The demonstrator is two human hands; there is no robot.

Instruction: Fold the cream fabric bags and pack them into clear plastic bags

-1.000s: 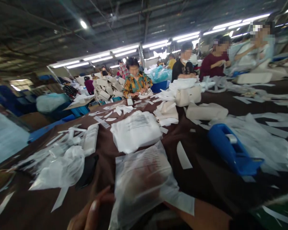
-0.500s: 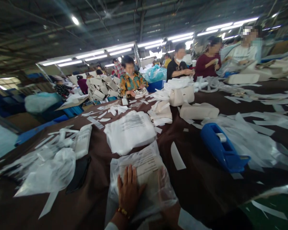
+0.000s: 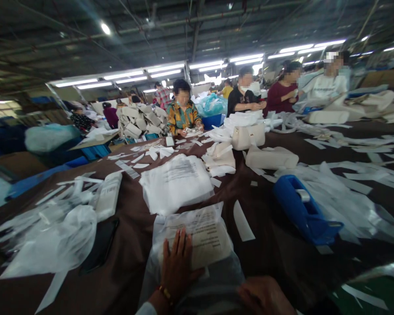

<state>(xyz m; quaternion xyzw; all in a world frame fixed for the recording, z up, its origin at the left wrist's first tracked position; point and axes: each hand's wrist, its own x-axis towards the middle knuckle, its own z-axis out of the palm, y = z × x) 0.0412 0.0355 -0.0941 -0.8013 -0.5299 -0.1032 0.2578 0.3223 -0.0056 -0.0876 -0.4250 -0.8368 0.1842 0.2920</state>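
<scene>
A clear plastic bag (image 3: 228, 271) with printed lines lies in front of me, and a flat beige item (image 3: 213, 251) shows through it. My left hand (image 3: 179, 262) rests palm down on the bag, fingers stretched out. At the bag's near right edge is my right hand (image 3: 265, 295), slightly blurred, its fingers curled against the plastic. Just beyond the bag lies a stack of white printed plastic bags (image 3: 175, 183).
A blue tape dispenser (image 3: 305, 212) stands to the right. On the left are crumpled plastic (image 3: 62, 240), a dark phone-like object (image 3: 101, 245) and a wrapped packet (image 3: 108, 197). Beige handbags (image 3: 248, 136) and paper strips lie farther back. Several co-workers sit across the brown-covered table (image 3: 265, 236).
My right hand, seen through the bag's plastic before, has come out toward me to its near right edge. My left hand stays flat on the bag. The view has shifted slightly.
</scene>
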